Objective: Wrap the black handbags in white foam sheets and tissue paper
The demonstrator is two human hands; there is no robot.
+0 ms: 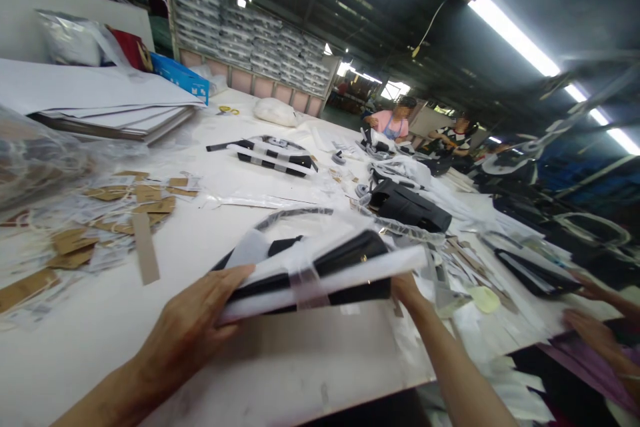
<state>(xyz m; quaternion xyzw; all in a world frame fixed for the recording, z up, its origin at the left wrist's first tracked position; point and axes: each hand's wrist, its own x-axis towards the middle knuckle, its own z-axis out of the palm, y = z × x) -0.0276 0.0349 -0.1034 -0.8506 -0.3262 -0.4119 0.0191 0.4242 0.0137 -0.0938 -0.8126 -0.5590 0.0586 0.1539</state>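
Note:
A black handbag (353, 260) with white tissue-like wrapping and a clear band round its middle is held slightly tilted above the table's front part. My left hand (203, 310) grips its left end, fingers on top and thumb beneath. At its right end is my right hand (406, 287), closed on the edge, with most fingers hidden behind the bag. The bag's handle (295, 213), covered in clear wrap, arches up behind it. Farther back lies a similar wrapped black bag (275, 159).
Brown tags (107, 213) and a grey strip (146, 250) lie on the left, near stacked white sheets (100, 97). On the right are an unwrapped black bag (410, 203) and loose plastic. A co-worker's hands (595, 333) hold another bag (533, 267). Two people work farther back.

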